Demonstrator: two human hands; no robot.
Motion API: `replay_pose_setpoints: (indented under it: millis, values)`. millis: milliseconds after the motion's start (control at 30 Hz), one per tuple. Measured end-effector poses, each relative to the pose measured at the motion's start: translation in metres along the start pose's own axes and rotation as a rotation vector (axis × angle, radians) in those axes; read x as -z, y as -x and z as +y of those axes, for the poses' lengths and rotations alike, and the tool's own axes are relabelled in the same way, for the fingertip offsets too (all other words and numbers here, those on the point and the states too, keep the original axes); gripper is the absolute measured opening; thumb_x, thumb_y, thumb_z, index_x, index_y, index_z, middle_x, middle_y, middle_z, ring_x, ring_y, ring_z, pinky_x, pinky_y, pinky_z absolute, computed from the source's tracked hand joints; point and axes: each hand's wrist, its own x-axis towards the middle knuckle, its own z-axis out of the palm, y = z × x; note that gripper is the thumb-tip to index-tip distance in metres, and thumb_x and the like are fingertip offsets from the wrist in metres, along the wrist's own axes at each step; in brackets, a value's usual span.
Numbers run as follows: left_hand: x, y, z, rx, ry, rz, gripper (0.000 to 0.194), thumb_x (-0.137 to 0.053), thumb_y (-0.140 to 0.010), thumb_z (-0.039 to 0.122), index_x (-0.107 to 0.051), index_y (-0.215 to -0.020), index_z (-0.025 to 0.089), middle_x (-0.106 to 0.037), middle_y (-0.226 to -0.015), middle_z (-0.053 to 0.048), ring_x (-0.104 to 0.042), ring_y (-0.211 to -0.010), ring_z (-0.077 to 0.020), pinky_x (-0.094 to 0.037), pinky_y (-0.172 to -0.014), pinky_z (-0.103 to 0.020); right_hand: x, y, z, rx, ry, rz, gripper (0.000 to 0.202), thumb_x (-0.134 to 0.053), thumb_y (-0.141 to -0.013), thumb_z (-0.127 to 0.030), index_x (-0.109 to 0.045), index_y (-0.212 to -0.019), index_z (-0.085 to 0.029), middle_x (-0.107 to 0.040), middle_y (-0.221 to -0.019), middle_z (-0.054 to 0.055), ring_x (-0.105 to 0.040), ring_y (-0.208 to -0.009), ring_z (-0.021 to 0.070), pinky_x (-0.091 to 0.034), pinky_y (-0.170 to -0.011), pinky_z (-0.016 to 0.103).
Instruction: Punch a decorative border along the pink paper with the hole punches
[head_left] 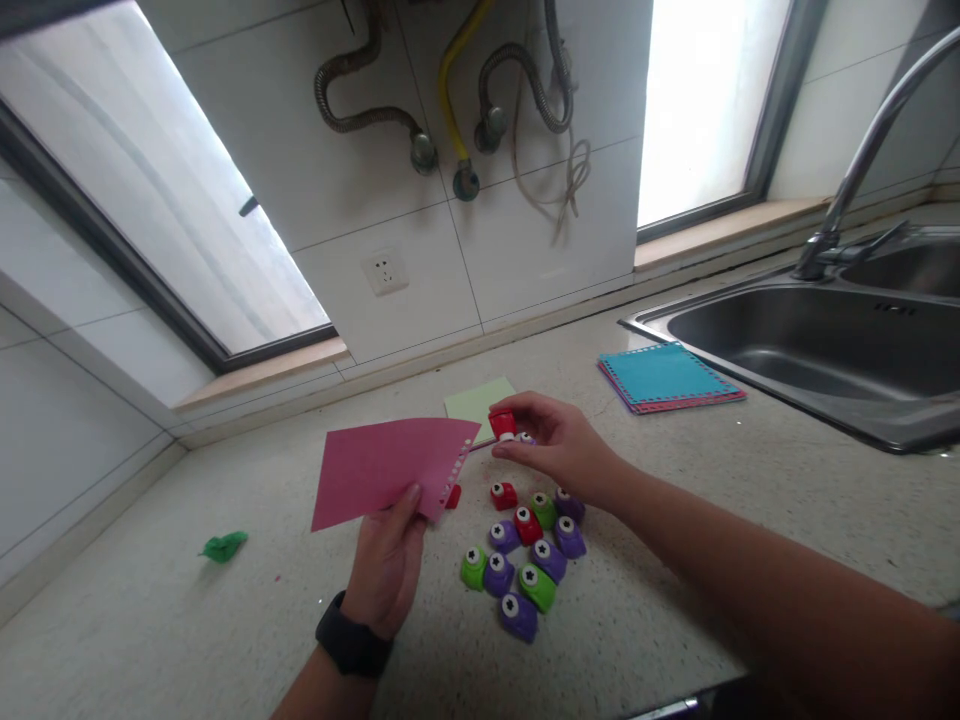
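Observation:
My left hand (391, 560) grips a sheet of pink paper (382, 465) by its lower edge, thumb on top. A row of small punched holes runs along the sheet's right edge. Just right of the paper, my right hand (559, 445) holds a red craft punch (502, 424) between thumb and fingers, apart from the sheet. Below my right hand, several small craft punches in purple (517, 615), green (537, 587) and red (527, 525) stand grouped on the counter. Another red piece (453, 497) shows partly behind the pink paper.
Pale green paper (476, 402) lies behind my hands. A stack of coloured sheets (667, 378) with punched edges, blue on top, sits by the steel sink (780, 335). Something green and crumpled (223, 546) rests on the counter (247, 640) at left. The tiled wall stands behind.

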Motion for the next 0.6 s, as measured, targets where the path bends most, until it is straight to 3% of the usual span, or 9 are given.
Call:
replay_pose_setpoints:
  millis: [233,600]
  values:
    - [-0.0010,-0.0001,-0.0007,0.012,0.002,0.016,0.021,-0.083,-0.075,0.029,-0.074,-0.089,0.015,-0.075,-0.093,-0.007,-0.066,-0.100,-0.0213,-0.054,-0.089,-0.033,-0.0012,0.0008,0.0001,0.026,0.063,-0.014,0.043,-0.087,-0.068,-0.030,-0.069,-0.105,-0.018,-0.070,-0.100,0.007,-0.068,-0.092,0.0192,-0.055,-0.091,0.039]
    - [0.0004,0.0008,-0.0022,0.015,-0.001,0.012,0.030,-0.081,-0.077,0.026,-0.074,-0.104,0.017,-0.074,-0.108,-0.007,-0.065,-0.106,-0.0209,-0.050,-0.101,-0.036,0.0006,0.0006,0.0043,0.059,0.105,-0.041,0.042,-0.086,-0.069,-0.032,-0.071,-0.106,-0.019,-0.069,-0.102,0.007,-0.066,-0.095,0.0196,-0.054,-0.091,0.038]
